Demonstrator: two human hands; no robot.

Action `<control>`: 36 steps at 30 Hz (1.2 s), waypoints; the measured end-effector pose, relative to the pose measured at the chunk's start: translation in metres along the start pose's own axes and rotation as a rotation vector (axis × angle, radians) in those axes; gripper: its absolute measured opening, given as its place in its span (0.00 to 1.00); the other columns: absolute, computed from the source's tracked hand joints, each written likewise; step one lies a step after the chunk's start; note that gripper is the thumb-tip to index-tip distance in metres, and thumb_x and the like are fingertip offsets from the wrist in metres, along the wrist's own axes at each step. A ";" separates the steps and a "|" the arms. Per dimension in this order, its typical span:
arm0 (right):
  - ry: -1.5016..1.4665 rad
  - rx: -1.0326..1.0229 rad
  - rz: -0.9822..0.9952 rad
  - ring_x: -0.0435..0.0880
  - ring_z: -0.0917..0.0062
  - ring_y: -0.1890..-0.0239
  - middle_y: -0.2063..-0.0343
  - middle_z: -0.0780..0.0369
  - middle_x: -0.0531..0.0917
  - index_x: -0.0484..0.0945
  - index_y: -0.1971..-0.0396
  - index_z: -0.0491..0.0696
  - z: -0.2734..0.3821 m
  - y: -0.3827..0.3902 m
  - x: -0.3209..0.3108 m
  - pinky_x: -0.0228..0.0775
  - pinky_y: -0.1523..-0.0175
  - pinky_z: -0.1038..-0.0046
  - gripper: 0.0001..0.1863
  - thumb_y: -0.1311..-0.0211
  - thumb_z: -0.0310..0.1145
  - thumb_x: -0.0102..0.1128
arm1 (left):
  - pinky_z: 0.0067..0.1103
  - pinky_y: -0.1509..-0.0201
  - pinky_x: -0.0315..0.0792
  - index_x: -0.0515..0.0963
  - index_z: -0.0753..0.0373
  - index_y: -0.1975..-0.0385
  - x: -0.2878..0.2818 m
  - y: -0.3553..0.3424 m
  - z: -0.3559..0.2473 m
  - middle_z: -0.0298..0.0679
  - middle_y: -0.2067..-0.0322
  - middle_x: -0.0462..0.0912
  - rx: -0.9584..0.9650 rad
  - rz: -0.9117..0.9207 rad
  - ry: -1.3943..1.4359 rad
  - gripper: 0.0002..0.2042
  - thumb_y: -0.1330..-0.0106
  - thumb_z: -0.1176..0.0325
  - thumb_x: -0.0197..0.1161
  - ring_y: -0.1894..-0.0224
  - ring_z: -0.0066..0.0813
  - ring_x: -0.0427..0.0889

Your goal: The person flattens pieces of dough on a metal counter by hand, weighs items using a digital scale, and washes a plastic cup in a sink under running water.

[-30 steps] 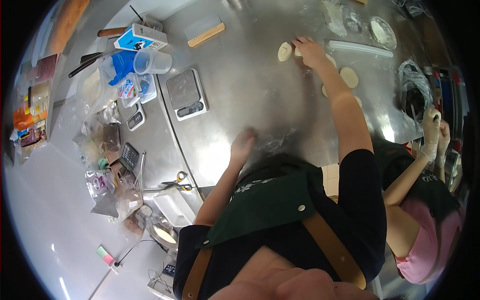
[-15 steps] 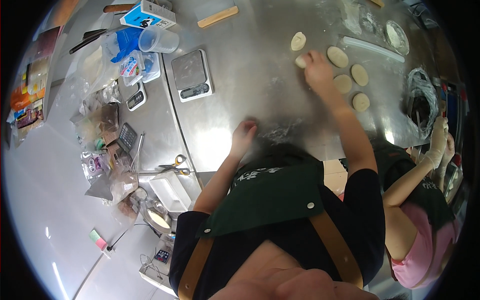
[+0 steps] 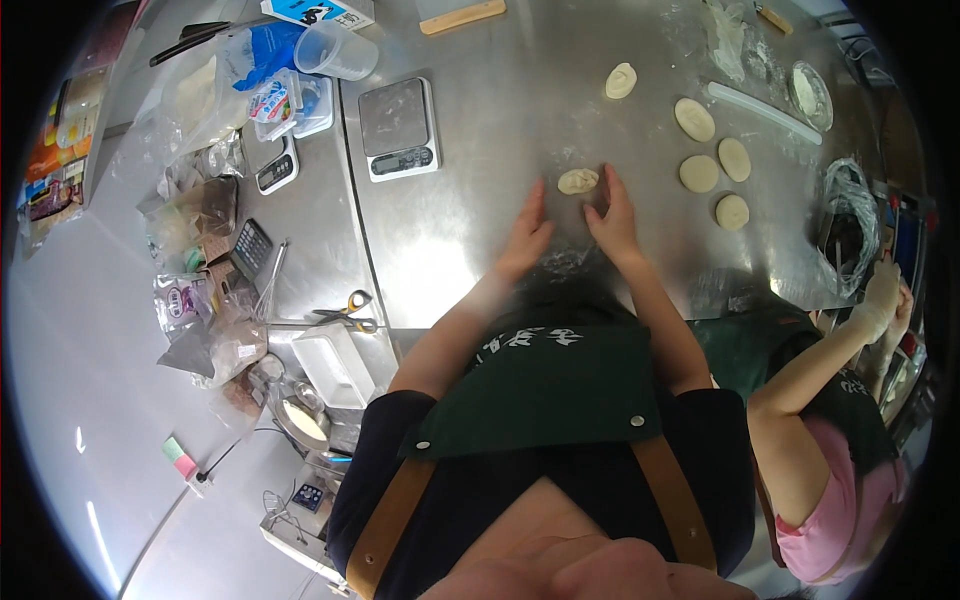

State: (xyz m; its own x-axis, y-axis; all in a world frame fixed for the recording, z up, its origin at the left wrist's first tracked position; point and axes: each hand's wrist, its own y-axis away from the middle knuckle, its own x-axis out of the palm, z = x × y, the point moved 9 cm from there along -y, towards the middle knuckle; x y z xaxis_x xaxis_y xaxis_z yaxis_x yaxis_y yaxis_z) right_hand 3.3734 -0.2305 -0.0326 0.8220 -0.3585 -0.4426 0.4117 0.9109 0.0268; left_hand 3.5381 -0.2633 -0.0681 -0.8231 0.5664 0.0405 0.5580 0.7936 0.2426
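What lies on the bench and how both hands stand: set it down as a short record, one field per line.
Left hand: open, left of the dough piece, apart from it
Right hand: open, at its right; contact hard to tell
Flat dough rounds: four, right of the hands
Second dough piece: alone, farther up the bench
Digital scale: left of the hands
White bar: beyond the rounds
Co-worker's gloved hand: far right

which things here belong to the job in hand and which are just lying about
Seemingly in use:
dough piece between left hand and right hand
four flat dough rounds
another dough piece beyond

Seemingly lying about:
scissors
calculator
blue-and-white carton
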 end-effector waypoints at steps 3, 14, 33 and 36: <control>-0.012 -0.009 0.074 0.67 0.59 0.37 0.37 0.50 0.64 0.53 0.33 0.45 -0.002 0.008 0.021 0.61 0.37 0.68 0.38 0.46 0.17 0.53 | 0.28 0.27 0.39 0.39 0.69 0.31 0.038 -0.023 -0.015 0.54 0.30 0.41 -0.062 0.048 -0.036 0.37 0.41 0.81 0.46 0.27 0.42 0.40; 0.351 -0.337 0.199 0.60 0.52 0.35 0.39 0.43 0.62 0.57 0.38 0.35 0.037 0.012 0.018 0.56 0.33 0.60 0.31 0.46 0.19 0.47 | 0.35 0.28 0.46 0.49 0.74 0.34 0.041 -0.024 -0.049 0.57 0.34 0.53 0.288 0.128 -0.664 0.32 0.41 0.81 0.46 0.31 0.51 0.52; 0.562 -0.401 0.393 0.55 0.56 0.31 0.37 0.43 0.60 0.56 0.39 0.30 0.038 0.007 0.028 0.45 0.28 0.60 0.32 0.47 0.24 0.47 | 0.39 0.30 0.51 0.51 0.79 0.37 0.053 -0.021 -0.053 0.59 0.36 0.58 0.438 0.190 -1.108 0.31 0.41 0.75 0.49 0.32 0.51 0.57; 0.594 -0.429 0.325 0.54 0.54 0.32 0.36 0.42 0.58 0.53 0.38 0.29 0.037 0.007 0.030 0.45 0.29 0.59 0.35 0.48 0.25 0.49 | 0.40 0.31 0.52 0.51 0.78 0.37 0.057 -0.022 -0.065 0.58 0.36 0.58 0.460 0.122 -1.039 0.32 0.42 0.74 0.51 0.32 0.51 0.57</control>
State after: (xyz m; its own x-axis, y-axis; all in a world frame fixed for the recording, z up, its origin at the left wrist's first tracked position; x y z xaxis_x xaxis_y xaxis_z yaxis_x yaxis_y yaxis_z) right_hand 3.4153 -0.2419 -0.0122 0.4784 -0.0030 -0.8781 -0.0985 0.9935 -0.0571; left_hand 3.4726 -0.2630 -0.0079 -0.3951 0.3851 -0.8340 0.7898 0.6061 -0.0943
